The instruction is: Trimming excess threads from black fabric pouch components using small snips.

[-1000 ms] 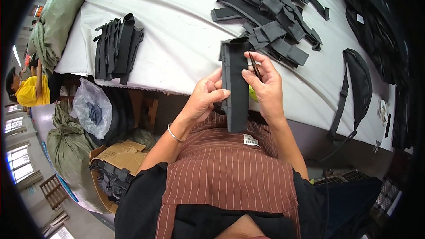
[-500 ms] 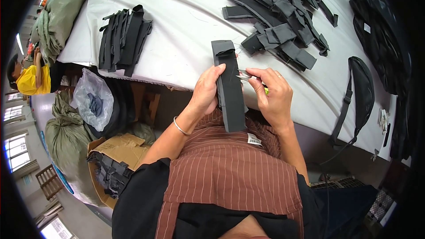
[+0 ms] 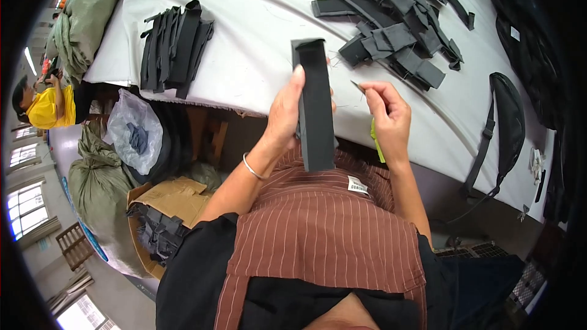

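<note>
Bench (image 3: 244, 36): white cloth cover, wide, runs across the top of the view. Room around it is a workshop: green sacks (image 3: 98, 189) on the floor at left, a cardboard box (image 3: 165, 201) of dark pieces below the bench edge, a clear bag (image 3: 134, 134) beside it, another person in yellow (image 3: 43, 107) far left.

On the bench: big loose heap of black fabric pieces (image 3: 397, 24) upper right, a neater stack of black strips (image 3: 174, 46) upper left, a black waist bag (image 3: 510, 122) at right.

Change vs a second ago: the long black strip (image 3: 317, 107) has come up from low against the apron to upright over the bench edge, top end folded. Left hand (image 3: 287, 113) has slid onto its side, clenched round it, thumb up along the edge. Right hand (image 3: 388, 116) has come off the strip, now apart to its right, pinched on small green-handled snips (image 3: 374, 131), blades toward the strip's top. Reads as trimming loose threads, piece by piece.
</note>
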The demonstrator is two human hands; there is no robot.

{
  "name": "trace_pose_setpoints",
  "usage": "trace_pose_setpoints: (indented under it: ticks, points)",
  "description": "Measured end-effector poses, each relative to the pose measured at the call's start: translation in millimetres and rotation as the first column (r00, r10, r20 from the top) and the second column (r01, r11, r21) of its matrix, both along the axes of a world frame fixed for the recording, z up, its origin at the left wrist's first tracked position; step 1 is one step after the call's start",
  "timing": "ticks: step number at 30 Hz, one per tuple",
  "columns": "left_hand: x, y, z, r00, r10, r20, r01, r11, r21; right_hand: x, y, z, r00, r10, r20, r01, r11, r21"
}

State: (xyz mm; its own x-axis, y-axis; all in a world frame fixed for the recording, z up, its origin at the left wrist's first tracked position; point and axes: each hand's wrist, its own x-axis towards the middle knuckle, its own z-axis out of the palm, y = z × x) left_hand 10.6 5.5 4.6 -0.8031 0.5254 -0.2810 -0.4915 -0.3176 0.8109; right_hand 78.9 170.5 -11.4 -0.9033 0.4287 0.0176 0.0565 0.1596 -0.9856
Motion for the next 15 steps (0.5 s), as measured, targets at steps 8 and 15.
trace_pose_setpoints:
  ticks: [8, 15]
  points:
    - [-24, -5, -25, 0.996, 0.058, 0.067, -0.072, 0.97, 0.231, 25, -14, 12, 0.973, 0.2, -0.116, -0.16, 0.944, 0.288]
    - [-22, -6, -26, 0.995, 0.063, 0.072, -0.078, 0.97, 0.231, 15, -24, 17, 0.965, 0.193, -0.179, -0.109, 0.912, 0.396]
